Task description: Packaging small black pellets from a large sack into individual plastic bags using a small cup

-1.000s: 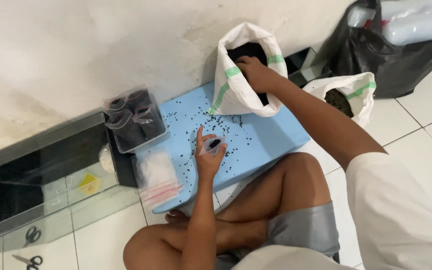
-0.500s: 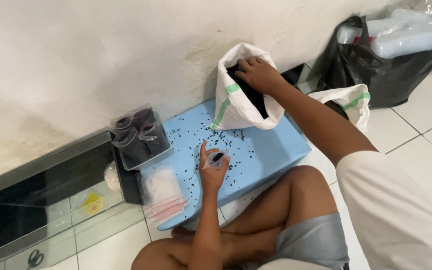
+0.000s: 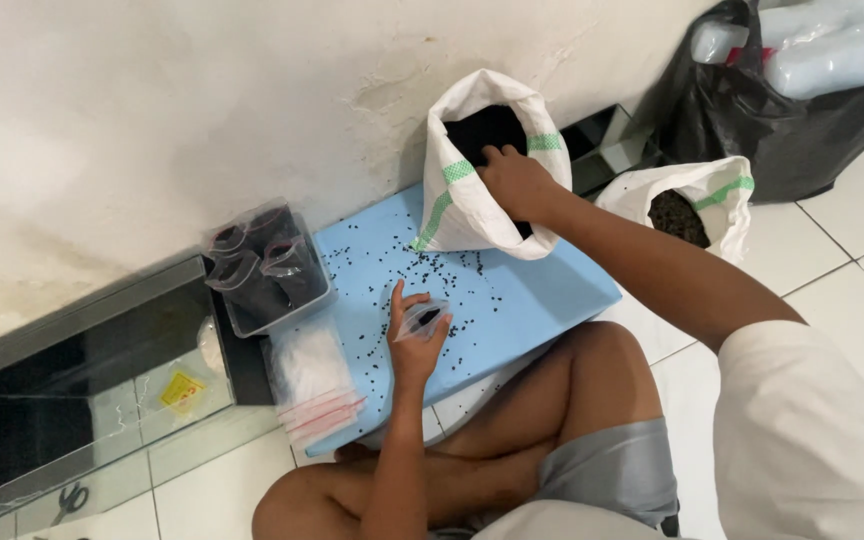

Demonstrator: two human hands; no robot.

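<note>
Reaching into the white woven sack (image 3: 472, 200) of dark granules at one o'clock, the right hand (image 3: 518, 182) seems curled; the left hand (image 3: 416, 335) pinches a small clear bag (image 3: 422, 316) over the blue table (image 3: 542, 290).

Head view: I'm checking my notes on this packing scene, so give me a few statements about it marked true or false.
1. The right hand reaches into the white sack. True.
2. The left hand holds scissors. False: it holds a small clear bag.
3. Dark pellets lie scattered on the blue board. True.
4. The clear tray of filled bags sits right of the sack. False: it sits left of it.
</note>
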